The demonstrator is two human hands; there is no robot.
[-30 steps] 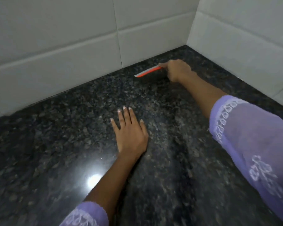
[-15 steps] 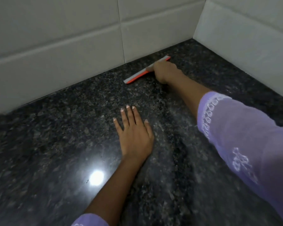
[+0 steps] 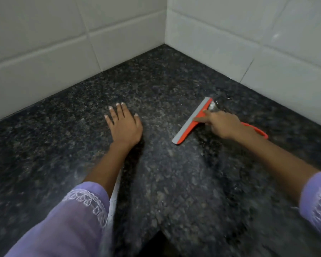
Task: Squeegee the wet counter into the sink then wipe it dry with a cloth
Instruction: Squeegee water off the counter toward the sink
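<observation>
Squeegee (image 3: 192,121) (orange, grey blade) lies on the dark counter (image 3: 174,182), gripped by the right hand (image 3: 223,125); the left hand (image 3: 125,126) presses flat, fingers spread.

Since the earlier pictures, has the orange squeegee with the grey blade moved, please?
Yes. The orange squeegee with the grey blade has come away from the white tiled back wall toward the person, over the dark granite counter.

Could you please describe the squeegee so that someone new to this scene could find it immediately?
Start at the dark speckled counter below the white tiled corner. Near the right-hand wall, the right hand holds the squeegee. It is the only orange thing, with a grey blade.
</observation>
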